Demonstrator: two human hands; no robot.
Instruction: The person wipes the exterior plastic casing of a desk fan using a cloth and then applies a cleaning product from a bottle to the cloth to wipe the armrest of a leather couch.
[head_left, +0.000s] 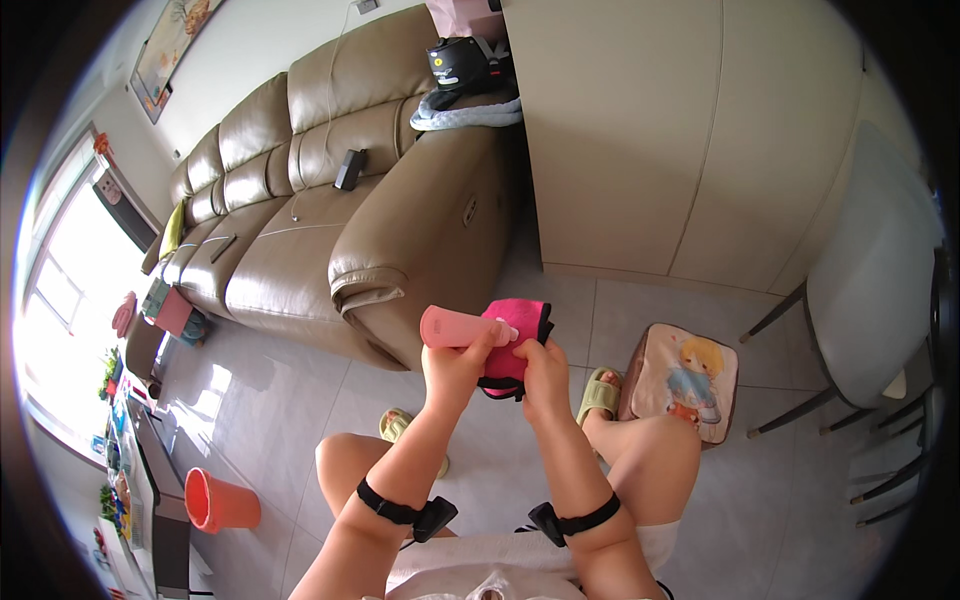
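Note:
In front of my knees, my left hand (459, 367) grips a pale pink squeeze bottle (456, 328) that lies nearly level, its nozzle pointing right. The bottle's tip rests over or against a bright pink cloth item (517, 360) with black edging, possibly a folded pouch or towel. My right hand (545, 371) holds that cloth by its right side, thumb on top. Both hands are close together, and part of the cloth is hidden behind the bottle and fingers.
A brown leather sofa (420, 225) stands ahead on the left, beside a beige cabinet (622, 150). A cartoon-printed bag (679, 382) sits on the tiled floor near my right foot. An orange bin (223, 500) is at left; a grey chair (862, 255) stands at right.

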